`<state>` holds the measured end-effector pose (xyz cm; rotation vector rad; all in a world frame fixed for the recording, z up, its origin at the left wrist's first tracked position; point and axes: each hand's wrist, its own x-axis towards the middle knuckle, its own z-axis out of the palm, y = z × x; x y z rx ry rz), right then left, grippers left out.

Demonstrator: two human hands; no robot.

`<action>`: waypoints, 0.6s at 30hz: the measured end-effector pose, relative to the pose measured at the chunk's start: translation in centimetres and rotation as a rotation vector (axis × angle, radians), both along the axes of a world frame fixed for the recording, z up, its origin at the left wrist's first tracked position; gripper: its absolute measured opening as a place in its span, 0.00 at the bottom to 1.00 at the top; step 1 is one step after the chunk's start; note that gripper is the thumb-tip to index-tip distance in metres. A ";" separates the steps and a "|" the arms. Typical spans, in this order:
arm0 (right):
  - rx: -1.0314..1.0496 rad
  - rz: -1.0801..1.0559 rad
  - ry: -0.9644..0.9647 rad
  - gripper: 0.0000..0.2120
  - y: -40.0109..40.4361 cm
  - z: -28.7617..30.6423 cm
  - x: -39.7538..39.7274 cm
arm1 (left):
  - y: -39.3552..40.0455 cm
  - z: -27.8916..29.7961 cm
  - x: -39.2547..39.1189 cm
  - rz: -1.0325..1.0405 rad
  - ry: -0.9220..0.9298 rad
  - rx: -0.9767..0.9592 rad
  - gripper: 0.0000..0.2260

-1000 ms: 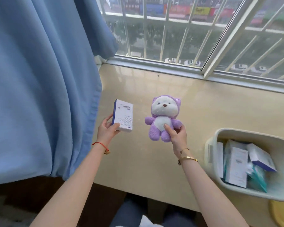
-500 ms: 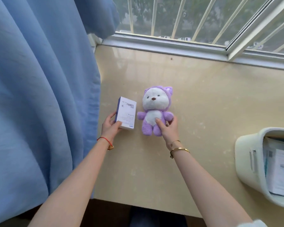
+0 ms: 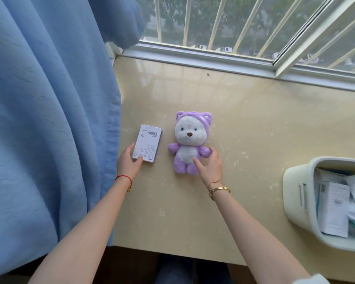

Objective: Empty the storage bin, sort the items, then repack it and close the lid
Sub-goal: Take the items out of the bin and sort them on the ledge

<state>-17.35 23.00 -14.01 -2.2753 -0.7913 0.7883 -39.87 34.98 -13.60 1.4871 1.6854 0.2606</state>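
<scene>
Storage bin (image 3: 299, 193) sits right of plush bear (image 3: 190, 142).

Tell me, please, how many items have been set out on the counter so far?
2. A white box lies by the curtain, under the left hand; a purple plush bear lies beside it, touched by the right hand. More remain in the bin.

Counter below a barred window, curtain at left.

We note a glossy beige counter (image 3: 244, 124) running up to a pale window frame (image 3: 203, 56). Beyond the glass we see slanted cream bars (image 3: 215, 23), with trees and parked cars outside. We see a blue curtain (image 3: 49, 119) hanging at left, overlapping the counter's left edge. Daylight reflects softly on the counter surface. We see dark flooring (image 3: 131, 265) below its near edge.
</scene>
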 end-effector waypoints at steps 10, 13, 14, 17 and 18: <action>0.089 0.220 -0.392 0.23 -12.6 8.2 6.4 | -7.8 8.8 2.3 -0.220 0.115 0.233 0.16; 0.105 0.197 -0.436 0.22 -18.3 10.5 9.3 | -12.2 11.3 5.1 -0.297 0.051 0.293 0.16; 0.107 0.187 -0.440 0.22 -20.2 11.1 10.4 | -13.7 12.1 6.3 -0.313 0.038 0.311 0.16; 0.096 0.179 -0.457 0.22 -25.8 12.5 14.3 | -18.2 14.0 10.4 -0.338 0.011 0.346 0.15; 0.095 0.175 -0.462 0.22 -27.5 12.8 15.8 | -19.6 14.4 11.9 -0.351 0.004 0.363 0.15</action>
